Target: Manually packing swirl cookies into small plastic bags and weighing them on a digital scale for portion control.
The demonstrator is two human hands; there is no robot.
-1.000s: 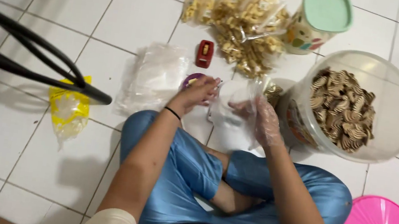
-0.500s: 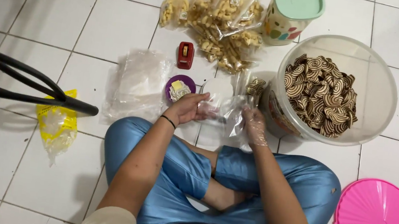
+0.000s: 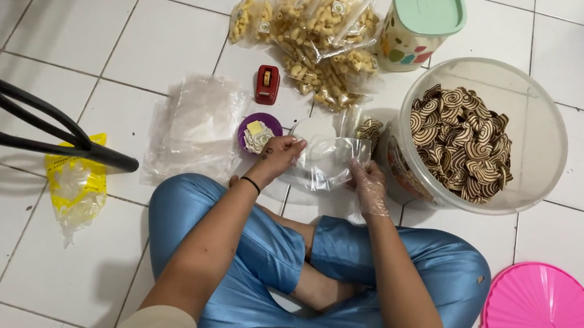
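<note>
I sit cross-legged on a white tiled floor. My left hand [image 3: 281, 155] and my right hand [image 3: 367, 184], which wears a thin clear plastic glove, hold a small clear plastic bag [image 3: 331, 160] between them, just above the floor in front of my knees. Right of the bag stands a large clear tub [image 3: 537, 153] filled with brown-and-cream swirl cookies [image 3: 463, 141]. A small purple cup [image 3: 260, 134] with paper labels sits just left of my left hand.
A stack of empty clear bags [image 3: 194, 127] lies at left. A pile of filled snack bags [image 3: 318, 34] sits at the back, next to a red tape dispenser [image 3: 267, 83] and a green-lidded jar [image 3: 422, 22]. A pink lid [image 3: 543, 327] lies at right, a yellow bag [image 3: 74, 183] and black chair legs [image 3: 24, 122] at left.
The view has shifted slightly. My hands have drawn together on the clear bag and now hold it spread out between them.
</note>
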